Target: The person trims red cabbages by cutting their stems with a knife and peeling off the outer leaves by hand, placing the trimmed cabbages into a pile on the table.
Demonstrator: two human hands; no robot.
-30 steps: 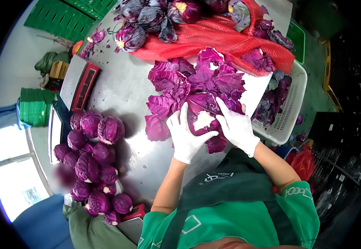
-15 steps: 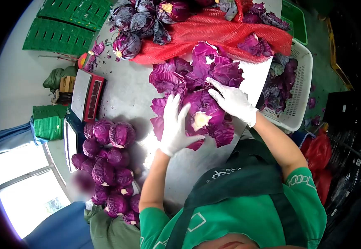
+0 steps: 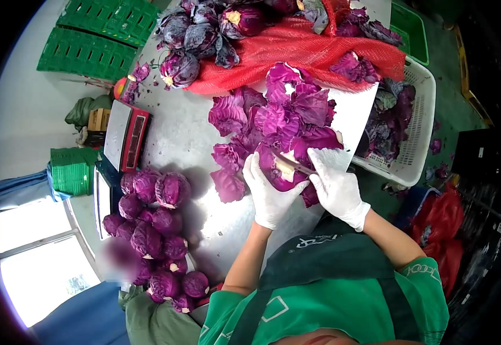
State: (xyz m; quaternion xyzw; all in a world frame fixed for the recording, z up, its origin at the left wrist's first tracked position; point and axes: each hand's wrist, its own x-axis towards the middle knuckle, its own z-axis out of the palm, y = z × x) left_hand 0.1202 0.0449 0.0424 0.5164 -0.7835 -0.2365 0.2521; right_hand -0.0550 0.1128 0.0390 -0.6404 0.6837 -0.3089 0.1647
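Note:
My left hand (image 3: 269,192), in a white glove, is wrapped round the near left side of a purple cabbage (image 3: 272,171) whose pale cut stem faces up. My right hand (image 3: 338,190), also gloved, is closed on a dark knife (image 3: 294,163); its blade lies across the stem. Loose purple leaves (image 3: 277,119) are spread on the metal table (image 3: 204,138) just beyond the cabbage, and more lie to its left.
Trimmed cabbages (image 3: 147,238) are heaped at the left beside a red scale (image 3: 133,140). Untrimmed cabbages (image 3: 201,39) and a red mesh bag (image 3: 250,60) lie at the far side. A white basket (image 3: 425,115) holding leaves stands right; green crates (image 3: 86,53) are at the far left.
My right hand has come back from the leaves to the stem, with the knife now visible. My left hand has closed in round the cabbage, and another leaf lies on the pile.

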